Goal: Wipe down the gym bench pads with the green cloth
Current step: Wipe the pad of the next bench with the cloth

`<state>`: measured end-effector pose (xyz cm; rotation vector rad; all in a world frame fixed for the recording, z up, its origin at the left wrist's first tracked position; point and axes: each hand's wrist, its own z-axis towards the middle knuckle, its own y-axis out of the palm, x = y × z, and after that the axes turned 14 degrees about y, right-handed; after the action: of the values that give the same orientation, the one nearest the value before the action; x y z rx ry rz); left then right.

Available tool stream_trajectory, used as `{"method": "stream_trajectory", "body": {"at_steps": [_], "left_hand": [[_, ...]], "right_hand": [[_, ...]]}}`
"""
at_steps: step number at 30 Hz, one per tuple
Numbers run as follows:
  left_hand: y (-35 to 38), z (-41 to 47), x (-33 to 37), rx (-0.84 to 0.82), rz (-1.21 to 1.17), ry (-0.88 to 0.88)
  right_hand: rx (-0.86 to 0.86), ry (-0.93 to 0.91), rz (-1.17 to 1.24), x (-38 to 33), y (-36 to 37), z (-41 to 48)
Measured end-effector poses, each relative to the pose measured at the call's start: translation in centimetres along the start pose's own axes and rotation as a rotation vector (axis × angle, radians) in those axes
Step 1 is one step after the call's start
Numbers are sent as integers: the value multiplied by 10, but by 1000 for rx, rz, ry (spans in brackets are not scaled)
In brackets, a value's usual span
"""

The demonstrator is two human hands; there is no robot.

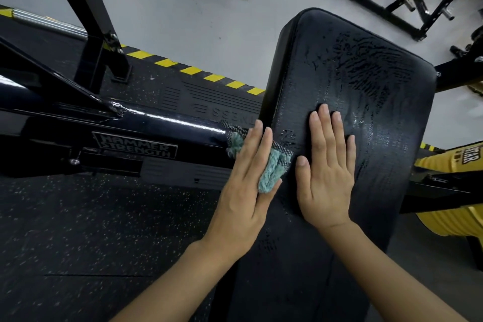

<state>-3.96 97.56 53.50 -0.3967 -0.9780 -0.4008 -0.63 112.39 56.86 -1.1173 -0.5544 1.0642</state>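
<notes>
Looking down, my left hand (243,180) keeps its fingers (257,138) straight, pressing the bunched green cloth (271,170) against the left side edge of the bench pad (366,102), likely to clean that wall. My right hand (326,175) lies flat and relaxed on the pad's top, holding nothing, probably bracing me. Wet streaks (371,68) suggest the top is already wiped.

A: Entry one, green cloth (271,168)?
B: Largely covered by the left hand (245,185); full outline unseen.
A: Bench pad (352,73)?
B: Near end cut by the bottom edge; the patch under the right hand (326,178) is hidden.
A: Yellow plate (444,162)?
B: Cropped at the right edge; lettering incomplete.
A: Floor mat lettering (222,112)?
B: Partly behind the pad.
</notes>
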Motion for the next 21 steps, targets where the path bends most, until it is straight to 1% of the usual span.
{"method": "stream_trajectory", "body": {"at_steps": [4, 12, 21], "left_hand": [[3, 13, 1, 34, -7, -24], [-5, 64, -7, 64, -27, 28], [-3, 10, -6, 4, -28, -3]], "right_hand": [[-4, 2, 0, 0, -1, 0], [-1, -3, 18, 2, 0, 0], [7, -3, 22, 2, 1, -1]]}}
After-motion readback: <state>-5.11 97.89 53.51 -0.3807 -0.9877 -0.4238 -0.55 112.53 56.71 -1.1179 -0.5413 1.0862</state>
